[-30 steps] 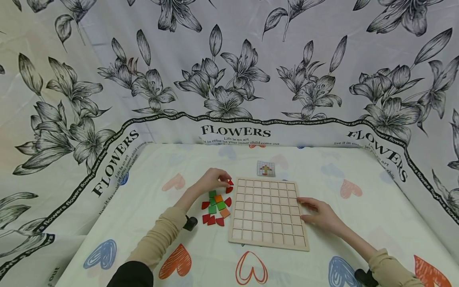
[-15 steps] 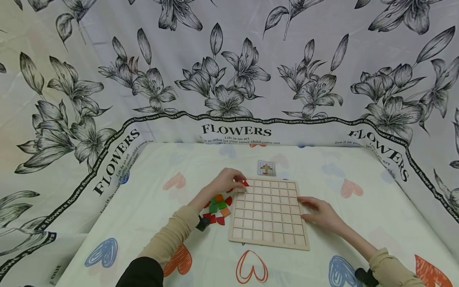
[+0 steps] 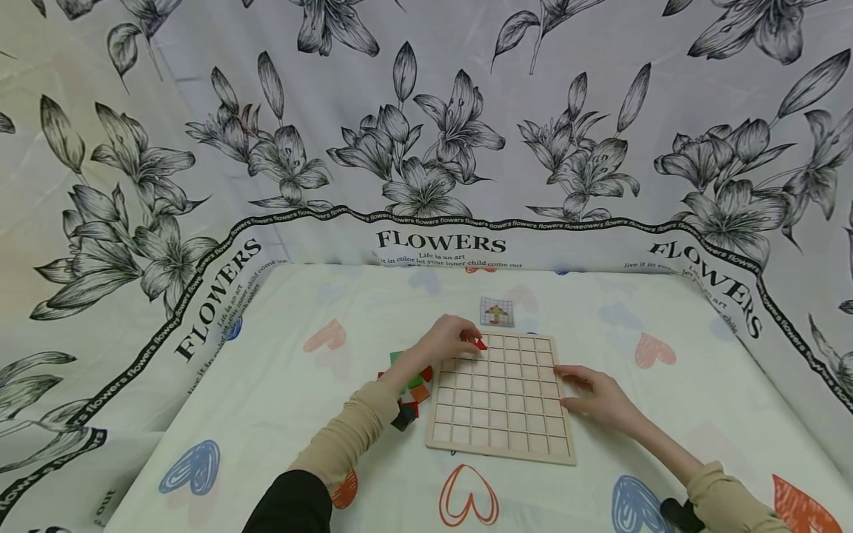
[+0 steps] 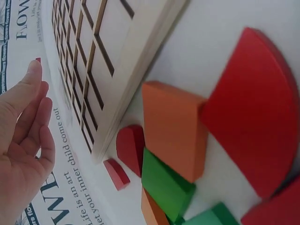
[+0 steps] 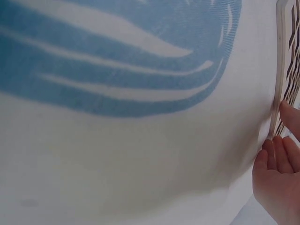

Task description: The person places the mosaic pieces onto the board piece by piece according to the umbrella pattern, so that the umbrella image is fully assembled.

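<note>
Where floral drapes [image 3: 446,133] meet heart-print cloth [image 3: 540,496], left hand [image 3: 445,338] pinches tile [image 3: 481,344], right hand [image 3: 595,394] touches board [image 3: 497,406].

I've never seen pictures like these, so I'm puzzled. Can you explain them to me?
There's no robot here, just a person. The wide picture comes from a camera on their head, looking forward and down. The other two come from cameras on their left and right wrists, so nearby things look big and tilted. On the heart-patterned cloth lie a wooden grid board, a small picture card and red, green and orange pieces. The left hand pinches a small red piece over the board. The right hand touches the board's right edge.
</note>
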A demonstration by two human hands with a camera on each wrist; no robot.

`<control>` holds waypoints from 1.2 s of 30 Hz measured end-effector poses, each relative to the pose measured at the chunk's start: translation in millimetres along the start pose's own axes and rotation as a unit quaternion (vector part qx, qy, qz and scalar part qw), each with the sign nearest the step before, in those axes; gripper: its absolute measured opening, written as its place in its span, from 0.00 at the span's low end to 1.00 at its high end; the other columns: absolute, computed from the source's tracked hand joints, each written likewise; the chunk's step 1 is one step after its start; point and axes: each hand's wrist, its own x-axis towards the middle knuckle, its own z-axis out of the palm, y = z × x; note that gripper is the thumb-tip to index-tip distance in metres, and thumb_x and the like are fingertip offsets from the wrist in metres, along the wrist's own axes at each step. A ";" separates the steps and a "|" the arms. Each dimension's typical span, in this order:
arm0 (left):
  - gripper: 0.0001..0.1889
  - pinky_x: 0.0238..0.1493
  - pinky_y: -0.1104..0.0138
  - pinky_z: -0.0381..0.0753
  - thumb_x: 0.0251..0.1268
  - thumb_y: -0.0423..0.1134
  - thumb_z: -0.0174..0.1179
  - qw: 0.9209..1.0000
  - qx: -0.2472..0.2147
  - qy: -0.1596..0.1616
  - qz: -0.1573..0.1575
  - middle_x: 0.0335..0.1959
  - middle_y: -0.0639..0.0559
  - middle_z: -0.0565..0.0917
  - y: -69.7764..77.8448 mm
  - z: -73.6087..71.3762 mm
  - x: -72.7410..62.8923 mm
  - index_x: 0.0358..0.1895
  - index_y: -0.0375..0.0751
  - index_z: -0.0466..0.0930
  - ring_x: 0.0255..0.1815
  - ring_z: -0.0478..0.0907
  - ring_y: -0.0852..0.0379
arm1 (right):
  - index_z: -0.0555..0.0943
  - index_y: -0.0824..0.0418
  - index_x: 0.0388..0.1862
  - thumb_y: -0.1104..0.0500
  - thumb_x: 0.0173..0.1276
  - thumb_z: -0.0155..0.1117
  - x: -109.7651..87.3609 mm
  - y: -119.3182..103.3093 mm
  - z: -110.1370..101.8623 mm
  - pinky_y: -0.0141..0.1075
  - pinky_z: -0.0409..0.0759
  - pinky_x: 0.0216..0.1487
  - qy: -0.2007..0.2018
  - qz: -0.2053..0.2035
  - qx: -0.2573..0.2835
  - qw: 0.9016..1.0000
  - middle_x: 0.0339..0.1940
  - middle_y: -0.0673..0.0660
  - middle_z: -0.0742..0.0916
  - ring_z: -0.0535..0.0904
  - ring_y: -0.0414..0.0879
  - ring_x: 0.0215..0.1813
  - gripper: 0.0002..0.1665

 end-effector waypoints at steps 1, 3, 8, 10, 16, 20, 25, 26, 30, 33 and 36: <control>0.11 0.37 0.74 0.75 0.56 0.36 0.67 1.000 0.003 -0.001 -0.002 0.34 0.48 0.87 0.7 1.8 1.5 0.42 0.36 0.85 0.33 0.80 0.59 | 0.74 0.65 0.62 0.61 0.56 0.71 -0.1 0.2 -0.2 0.50 0.72 0.59 0.000 -0.001 -0.002 1.000 0.60 0.65 0.80 0.76 0.61 0.60 0.33; 0.11 0.36 0.74 0.74 0.56 0.36 0.67 1.000 0.006 -0.004 -0.003 0.34 0.48 0.86 1.9 5.2 4.3 0.42 0.36 0.85 0.33 0.79 0.59 | 0.74 0.66 0.61 0.61 0.56 0.71 -0.2 0.6 -0.6 0.50 0.73 0.59 0.000 -0.004 -0.003 1.000 0.59 0.66 0.80 0.76 0.61 0.60 0.33; 0.12 0.36 0.74 0.74 0.56 0.38 0.67 1.000 -0.003 -0.011 -0.013 0.32 0.49 0.86 2.6 14.6 10.1 0.42 0.37 0.84 0.31 0.78 0.61 | 0.75 0.66 0.61 0.61 0.55 0.72 -1.0 0.3 -1.2 0.50 0.73 0.58 0.004 -0.007 0.000 1.000 0.58 0.66 0.80 0.76 0.61 0.59 0.33; 0.12 0.37 0.74 0.74 0.56 0.40 0.67 1.000 -0.004 -0.009 -0.019 0.32 0.50 0.86 2.3 18.6 11.6 0.42 0.38 0.84 0.32 0.78 0.62 | 0.75 0.66 0.61 0.61 0.55 0.72 -1.3 0.0 -1.2 0.49 0.73 0.58 0.004 -0.008 0.000 1.000 0.59 0.66 0.81 0.77 0.61 0.59 0.33; 0.13 0.37 0.75 0.74 0.55 0.42 0.68 1.000 0.005 -0.002 -0.026 0.32 0.52 0.86 2.7 27.7 13.8 0.42 0.40 0.85 0.33 0.78 0.63 | 0.75 0.66 0.61 0.61 0.56 0.72 -1.2 -1.1 -0.4 0.50 0.73 0.59 0.002 -0.006 0.004 1.000 0.59 0.66 0.80 0.76 0.61 0.60 0.33; 0.12 0.38 0.75 0.74 0.54 0.41 0.69 0.999 0.018 -0.006 -0.026 0.33 0.52 0.86 4.1 30.6 14.7 0.41 0.41 0.85 0.33 0.78 0.63 | 0.74 0.66 0.61 0.61 0.56 0.72 -1.4 -2.0 -0.1 0.50 0.73 0.59 0.002 -0.004 0.005 1.000 0.59 0.66 0.80 0.76 0.61 0.60 0.33; 0.11 0.38 0.74 0.73 0.55 0.41 0.68 0.999 0.032 -0.011 -0.025 0.31 0.53 0.84 6.7 31.8 15.1 0.40 0.42 0.85 0.32 0.75 0.63 | 0.74 0.67 0.61 0.61 0.56 0.71 -1.3 -2.4 0.0 0.49 0.73 0.59 0.005 -0.006 0.007 1.000 0.59 0.66 0.80 0.76 0.61 0.60 0.33; 0.10 0.38 0.73 0.73 0.55 0.41 0.68 0.999 0.034 -0.011 -0.024 0.30 0.52 0.84 7.2 31.9 15.2 0.39 0.42 0.85 0.32 0.75 0.62 | 0.74 0.67 0.61 0.61 0.56 0.72 -1.4 -2.5 0.0 0.49 0.73 0.59 0.005 -0.006 0.008 1.000 0.59 0.66 0.80 0.76 0.61 0.60 0.33; 0.10 0.37 0.73 0.73 0.54 0.40 0.68 0.999 0.041 -0.013 -0.013 0.28 0.52 0.83 8.1 32.8 15.8 0.39 0.41 0.85 0.30 0.74 0.62 | 0.74 0.66 0.61 0.61 0.56 0.72 -1.6 -2.8 -0.1 0.49 0.73 0.59 0.004 -0.004 0.008 1.000 0.59 0.66 0.80 0.76 0.61 0.60 0.33; 0.11 0.36 0.73 0.73 0.54 0.40 0.68 0.999 0.050 -0.013 -0.005 0.28 0.52 0.83 7.7 34.5 16.7 0.39 0.41 0.85 0.29 0.74 0.62 | 0.74 0.66 0.61 0.61 0.56 0.72 -1.6 -2.7 -0.2 0.49 0.73 0.59 0.003 -0.004 0.007 1.000 0.59 0.66 0.80 0.76 0.61 0.60 0.33; 0.11 0.35 0.73 0.72 0.55 0.41 0.68 0.998 0.053 -0.016 -0.008 0.28 0.52 0.83 8.2 35.3 17.4 0.40 0.41 0.86 0.29 0.73 0.62 | 0.75 0.66 0.61 0.61 0.56 0.72 -1.7 -2.1 -0.2 0.49 0.73 0.59 0.004 -0.005 0.008 1.000 0.59 0.66 0.80 0.76 0.61 0.60 0.33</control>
